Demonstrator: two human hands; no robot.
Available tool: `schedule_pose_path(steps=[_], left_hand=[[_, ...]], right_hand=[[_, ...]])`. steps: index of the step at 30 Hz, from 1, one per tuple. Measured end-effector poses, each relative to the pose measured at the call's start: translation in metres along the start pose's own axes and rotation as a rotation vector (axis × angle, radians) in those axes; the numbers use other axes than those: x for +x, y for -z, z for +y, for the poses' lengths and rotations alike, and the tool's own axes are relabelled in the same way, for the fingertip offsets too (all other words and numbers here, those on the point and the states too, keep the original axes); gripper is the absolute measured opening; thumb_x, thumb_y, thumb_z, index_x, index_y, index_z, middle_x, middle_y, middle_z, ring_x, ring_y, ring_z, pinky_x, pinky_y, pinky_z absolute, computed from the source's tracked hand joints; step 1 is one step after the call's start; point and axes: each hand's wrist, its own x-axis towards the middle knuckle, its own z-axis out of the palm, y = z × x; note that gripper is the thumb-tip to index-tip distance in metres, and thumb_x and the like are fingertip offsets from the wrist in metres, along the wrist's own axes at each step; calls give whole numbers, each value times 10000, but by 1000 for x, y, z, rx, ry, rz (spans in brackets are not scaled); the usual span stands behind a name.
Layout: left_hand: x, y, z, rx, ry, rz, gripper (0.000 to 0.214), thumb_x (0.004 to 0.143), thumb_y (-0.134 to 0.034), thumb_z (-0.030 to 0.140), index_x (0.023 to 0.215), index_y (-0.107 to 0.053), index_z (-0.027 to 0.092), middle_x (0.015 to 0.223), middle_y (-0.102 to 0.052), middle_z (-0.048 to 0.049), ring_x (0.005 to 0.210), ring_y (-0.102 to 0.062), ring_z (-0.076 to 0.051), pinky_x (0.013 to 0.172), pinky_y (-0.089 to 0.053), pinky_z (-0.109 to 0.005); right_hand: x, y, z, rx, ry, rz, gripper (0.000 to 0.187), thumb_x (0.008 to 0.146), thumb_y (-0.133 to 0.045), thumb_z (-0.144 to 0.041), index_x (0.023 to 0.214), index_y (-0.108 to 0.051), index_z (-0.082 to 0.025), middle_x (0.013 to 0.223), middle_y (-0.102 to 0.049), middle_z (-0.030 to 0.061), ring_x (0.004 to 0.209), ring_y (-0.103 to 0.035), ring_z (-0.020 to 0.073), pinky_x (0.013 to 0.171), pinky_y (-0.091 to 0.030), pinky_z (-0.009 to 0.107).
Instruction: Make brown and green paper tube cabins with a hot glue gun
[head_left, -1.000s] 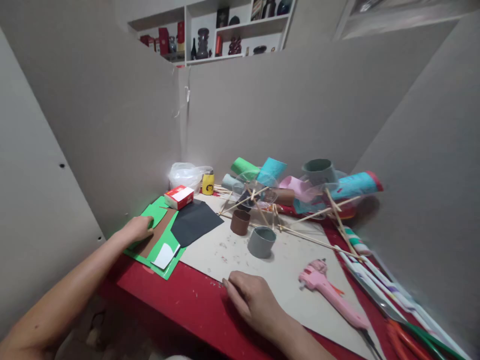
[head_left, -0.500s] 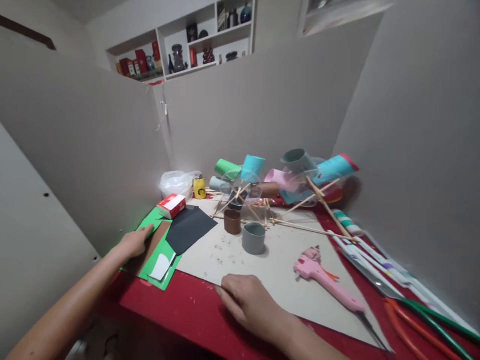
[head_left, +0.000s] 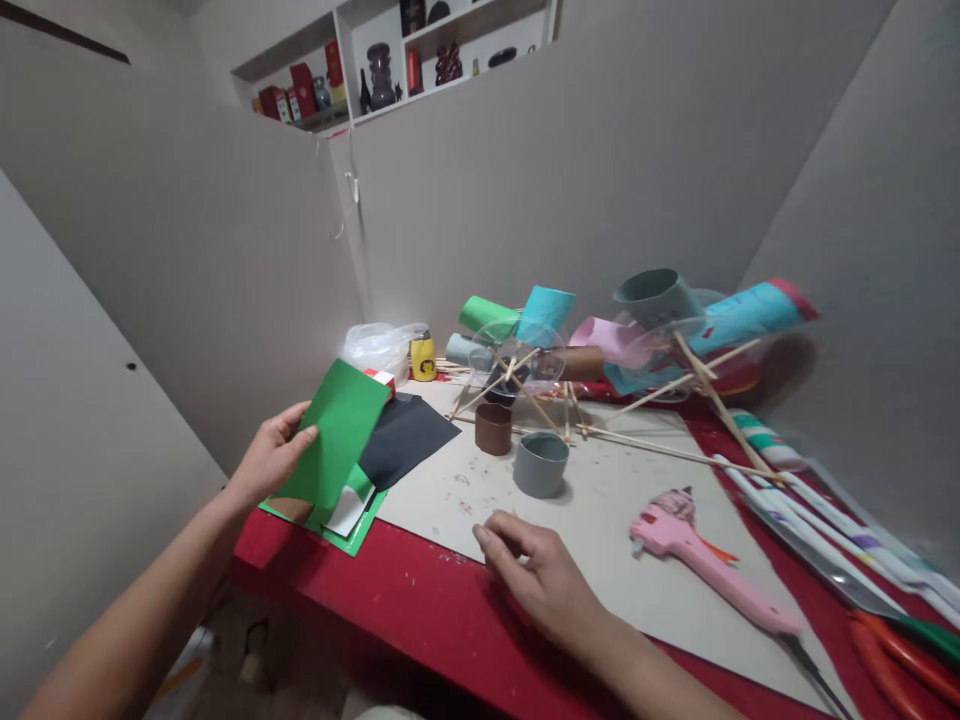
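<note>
My left hand (head_left: 274,455) pinches a sheet of green paper (head_left: 341,425) by its left edge, thumb on the near face. The sheet is lifted and tilted above a pile of green, brown and white paper pieces (head_left: 352,505). Black paper (head_left: 409,440) lies beside the pile, partly covered. My right hand (head_left: 532,570) hovers or rests at the front edge of the pale board (head_left: 450,530), fingers curled together, with nothing visible in them. Beyond it stand a grey paper ring (head_left: 541,468) and a brown paper ring (head_left: 493,430).
A pink hot glue gun (head_left: 705,570) lies at the right of the board. Behind stands a stick frame (head_left: 675,460) with coloured paper tubes (head_left: 547,315). Scissors (head_left: 900,650) and markers (head_left: 847,530) lie at the right, a yellow container (head_left: 424,357) and plastic bag (head_left: 379,345) behind left.
My left hand has picked up the green sheet from the pile and raised it. My right hand has shifted slightly, its fingers still curled. The view has turned a little left.
</note>
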Motion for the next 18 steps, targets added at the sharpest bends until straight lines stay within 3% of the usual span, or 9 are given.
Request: schedule_pose_path(steps=[2, 5, 7, 11, 14, 18], left_hand=[[-7, -23, 11, -249, 99, -75, 647, 731, -690, 497, 1265, -560, 155, 1102, -702, -113, 868, -671, -257, 753, -532, -338], [-15, -62, 20, -459, 142, -158, 605, 677, -773, 438, 1200, -613, 178, 1152, -684, -90, 942, -654, -236, 818, -511, -304], [-19, -86, 23, -592, 175, -320, 552, 724, -749, 411, 1206, -609, 183, 1134, -689, -91, 919, -661, -216, 817, -510, -298], [-19, -121, 27, -762, 261, -568, 576, 719, -768, 370, 1234, -586, 187, 1038, -713, -92, 812, -679, -193, 781, -519, -305], [-9, -135, 30, -752, 261, -710, 578, 721, -763, 397, 1227, -597, 170, 917, -725, -83, 722, -667, -163, 691, -502, -255], [8, -149, 26, -703, 220, -809, 470, 717, -752, 446, 1058, -695, 127, 755, -712, -55, 580, -611, -112, 543, -427, -189]], right_hand=[[5, 3, -1, 256, -145, 26, 296, 914, -468, -465, 882, -563, -187, 679, -511, -18, 557, -498, 121, 536, -394, 258], [10, 8, 1, 545, -286, 55, 485, 845, -560, -537, 1186, -534, -193, 890, -620, 39, 594, -571, 129, 515, -453, 259], [13, 10, 3, 604, -300, 88, 488, 808, -615, -541, 1138, -582, -183, 891, -654, 51, 609, -594, 139, 511, -472, 256], [14, 12, 10, 602, -293, 228, 354, 750, -703, -505, 780, -672, -154, 621, -655, 20, 578, -605, 156, 581, -511, 275], [14, 13, 17, 656, -351, 286, 349, 706, -748, -489, 745, -696, -145, 688, -718, 60, 621, -644, 200, 654, -537, 336], [12, 15, 26, 689, -404, 259, 332, 700, -763, -461, 726, -704, -134, 693, -734, 78, 574, -644, 213, 620, -543, 367]])
